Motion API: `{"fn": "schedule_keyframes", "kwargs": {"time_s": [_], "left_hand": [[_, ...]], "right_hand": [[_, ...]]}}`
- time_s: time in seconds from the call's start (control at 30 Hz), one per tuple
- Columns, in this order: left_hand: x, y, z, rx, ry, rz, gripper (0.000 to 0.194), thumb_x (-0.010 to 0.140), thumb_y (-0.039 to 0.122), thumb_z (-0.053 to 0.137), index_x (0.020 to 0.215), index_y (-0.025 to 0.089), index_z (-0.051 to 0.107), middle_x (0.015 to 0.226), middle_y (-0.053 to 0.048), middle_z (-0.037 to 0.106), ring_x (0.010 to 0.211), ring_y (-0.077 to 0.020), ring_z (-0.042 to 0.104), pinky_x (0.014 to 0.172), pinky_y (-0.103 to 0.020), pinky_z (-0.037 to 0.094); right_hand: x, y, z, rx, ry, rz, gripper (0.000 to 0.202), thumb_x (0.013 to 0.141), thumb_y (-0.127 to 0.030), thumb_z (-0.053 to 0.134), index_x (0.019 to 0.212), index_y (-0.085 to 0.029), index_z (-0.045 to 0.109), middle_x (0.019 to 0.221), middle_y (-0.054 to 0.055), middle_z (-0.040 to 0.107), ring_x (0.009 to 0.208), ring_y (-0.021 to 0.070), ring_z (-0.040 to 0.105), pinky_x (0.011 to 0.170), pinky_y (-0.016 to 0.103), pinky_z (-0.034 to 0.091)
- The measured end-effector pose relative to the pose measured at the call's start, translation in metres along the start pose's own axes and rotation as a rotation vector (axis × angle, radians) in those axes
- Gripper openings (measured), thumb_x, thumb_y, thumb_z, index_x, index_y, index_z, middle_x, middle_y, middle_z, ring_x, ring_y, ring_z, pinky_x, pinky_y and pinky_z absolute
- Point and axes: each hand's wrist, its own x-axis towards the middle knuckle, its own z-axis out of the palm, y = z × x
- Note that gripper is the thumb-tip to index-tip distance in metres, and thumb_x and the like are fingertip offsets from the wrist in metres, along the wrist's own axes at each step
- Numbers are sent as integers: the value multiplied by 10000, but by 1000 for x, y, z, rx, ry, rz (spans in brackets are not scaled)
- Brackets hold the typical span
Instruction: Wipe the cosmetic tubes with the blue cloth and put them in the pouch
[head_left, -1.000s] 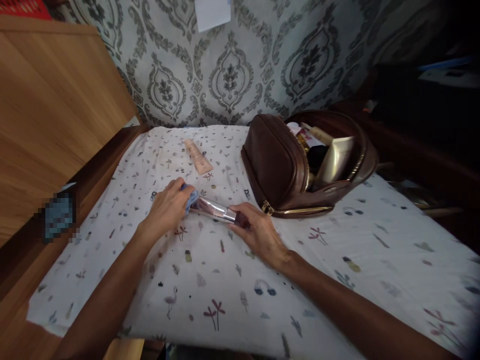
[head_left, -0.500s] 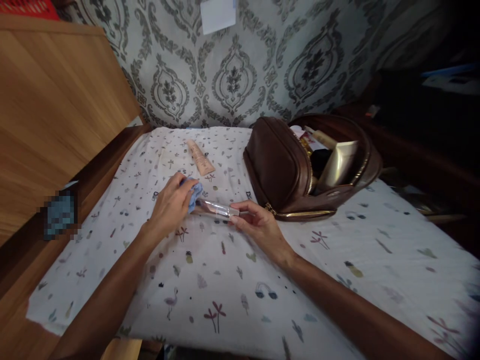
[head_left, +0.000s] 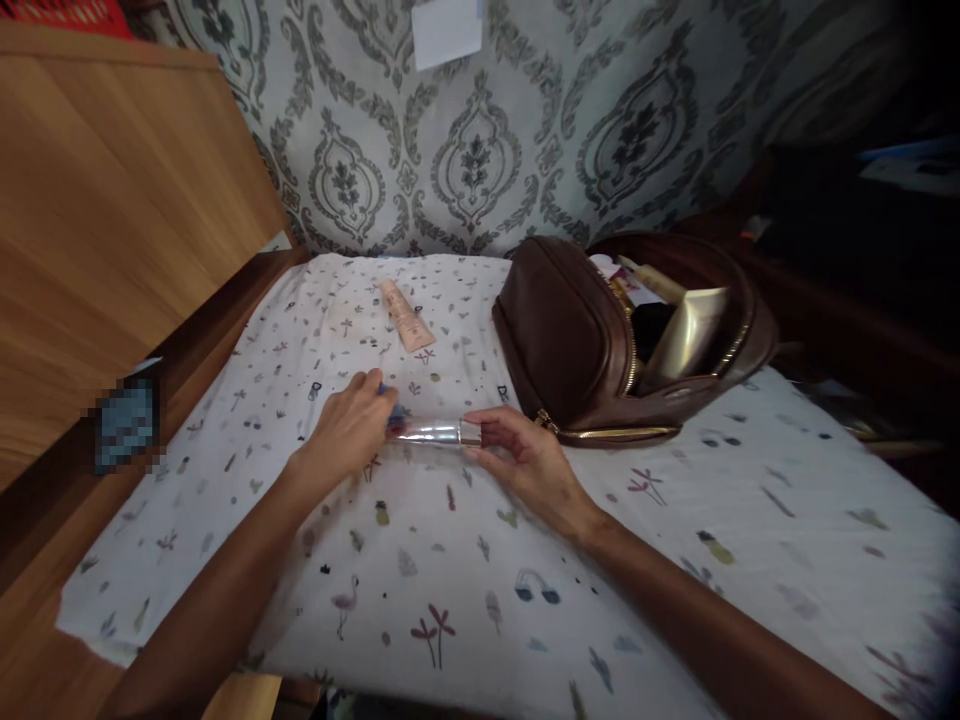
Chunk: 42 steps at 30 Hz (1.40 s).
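My right hand (head_left: 529, 465) pinches the capped right end of a clear, shiny tube (head_left: 435, 432), held nearly level just above the patterned cloth. My left hand (head_left: 349, 425) is closed around a blue cloth (head_left: 393, 402) at the tube's other end; most of that cloth is hidden by the fingers. Behind my hands, a peach-coloured squeeze tube (head_left: 406, 316) lies on the white printed sheet (head_left: 480, 610). To the right sits an open brown bag (head_left: 566, 325), and a gold tube (head_left: 688, 332) shows among the items inside.
A wooden panel (head_left: 127, 180) rises along the left side. The patterned grey wall covering (head_left: 472, 160) borders the back, with a white paper (head_left: 447, 32) on it. Dark furniture stands at the far right.
My left hand has curled further over the blue cloth, so less of it shows. The clear tube is now closer to level. The whole view has shifted slightly.
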Motion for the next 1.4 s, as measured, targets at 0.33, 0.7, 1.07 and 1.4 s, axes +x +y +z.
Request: {"fn": "schedule_keyframes", "kwargs": {"time_s": [0.33, 0.7, 1.07, 1.4], "left_hand": [[7, -10, 8, -163, 73, -79, 303, 958, 105, 418, 1117, 173, 667, 1117, -120, 581, 1032, -267, 593, 801, -377, 531], [-2, 7, -6, -628, 73, 315, 364, 1058, 317, 328, 1147, 217, 666, 1051, -67, 582, 967, -199, 593, 842, -319, 505], [6, -73, -6, -641, -218, 229, 344, 986, 415, 411, 948, 186, 665, 918, -36, 672, 834, -184, 626, 756, -280, 484], [-5, 22, 2, -528, 286, 374, 337, 1058, 332, 370, 1266, 202, 600, 1118, -95, 599, 1006, -218, 591, 813, -335, 527]], "right_hand": [[5, 3, -5, 103, -23, 163, 482, 698, -492, 861, 1047, -210, 687, 994, 65, 730, 894, 209, 718, 907, 422, 618], [0, -4, -2, 56, -72, 53, 393, 717, -465, 859, 1023, -248, 742, 968, 38, 754, 878, 210, 727, 876, 412, 619], [2, -3, -3, 124, -101, 105, 430, 694, -459, 877, 1025, -236, 718, 963, 43, 754, 899, 213, 732, 926, 440, 606], [3, -3, -1, 111, -52, 200, 447, 685, -499, 860, 959, -209, 656, 817, 17, 701, 757, 175, 678, 724, 338, 593]]}}
